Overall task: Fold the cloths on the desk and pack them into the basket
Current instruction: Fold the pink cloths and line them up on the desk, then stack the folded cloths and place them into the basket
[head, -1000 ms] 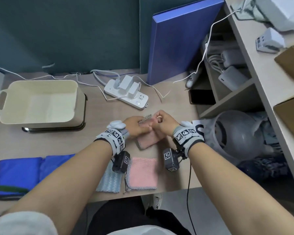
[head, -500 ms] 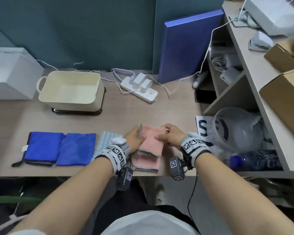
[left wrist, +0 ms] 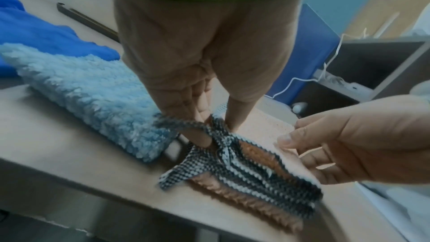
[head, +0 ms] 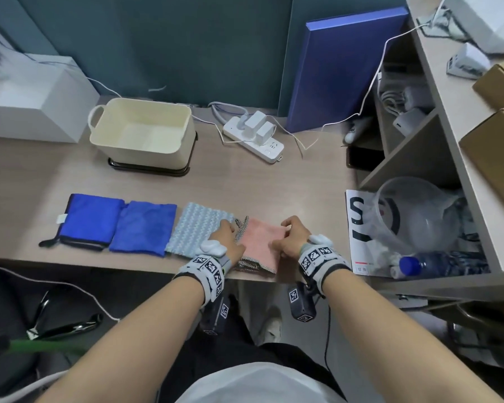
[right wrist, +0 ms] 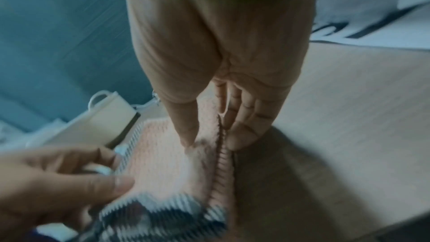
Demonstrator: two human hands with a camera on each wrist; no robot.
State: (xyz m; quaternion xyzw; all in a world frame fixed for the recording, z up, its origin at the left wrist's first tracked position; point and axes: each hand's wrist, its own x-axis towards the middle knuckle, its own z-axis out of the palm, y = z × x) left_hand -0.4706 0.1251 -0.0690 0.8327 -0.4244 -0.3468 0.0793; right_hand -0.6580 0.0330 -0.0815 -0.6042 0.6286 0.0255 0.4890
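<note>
A folded pink cloth (head: 264, 238) with a black-and-white checked hem (left wrist: 223, 155) lies on a second pink cloth (head: 252, 265) at the desk's near edge. My left hand (head: 230, 228) pinches its left hem corner (left wrist: 209, 126). My right hand (head: 285, 231) pinches its right edge between thumb and fingers (right wrist: 209, 141). Left of it a folded light blue cloth (head: 198, 226) lies beside two folded dark blue cloths (head: 90, 218) (head: 143, 228). The cream basket (head: 99, 117) stands empty at the back left on a dark tray.
A white power strip (head: 255, 138) with cables lies behind the cloths. A blue board (head: 341, 68) leans on the back wall. White box (head: 32, 109) at the far left. Shelves (head: 413, 146) with a plastic jar (head: 410, 216) and a bottle stand on the right.
Both hands brought the pink cloth from the middle of the desk toward the near edge and set it on the other pink cloth. The view has pulled back.
</note>
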